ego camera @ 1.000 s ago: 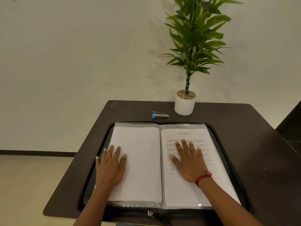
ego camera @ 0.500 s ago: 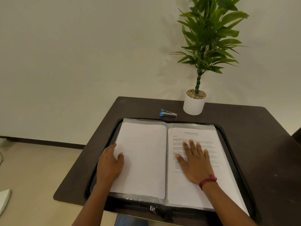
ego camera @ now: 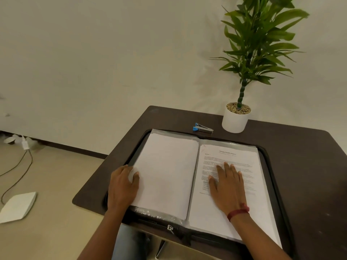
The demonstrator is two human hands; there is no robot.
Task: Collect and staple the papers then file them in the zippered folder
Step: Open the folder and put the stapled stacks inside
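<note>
Judging by the table, which step is in hand? (First)

The filing, I'd say. The zippered folder (ego camera: 206,237) lies open flat on the table (ego camera: 309,166), with the printed papers (ego camera: 249,212) in its three o'clock half, seemingly behind a clear sleeve. A mark at their eleven o'clock corner may be the staple, but it is too small to be sure. (Second)

And the hands? (First)

The right hand (ego camera: 228,186) lies flat on those papers, fingers straight and spread, pressing down. The left hand (ego camera: 123,186) is at the nine o'clock edge of the blank-faced page (ego camera: 165,175) on the other half, thumb on top and fingers curled round the edge, pinching it. (Second)

The stapler? (First)

Beyond the folder's far edge at twelve o'clock, the blue stapler (ego camera: 202,127) lies apart from both hands, the white plant pot (ego camera: 234,121) near it at one o'clock. Stapling looks done. (Second)

What does the next move call for? (First)

Probably swinging that left half over toward three o'clock to shut the folder. The right hand has to get clear first, the sheets should sit square inside the rim, and the zip pull (ego camera: 170,228) at six o'clock must run round without catching a sleeve. (Second)
</note>
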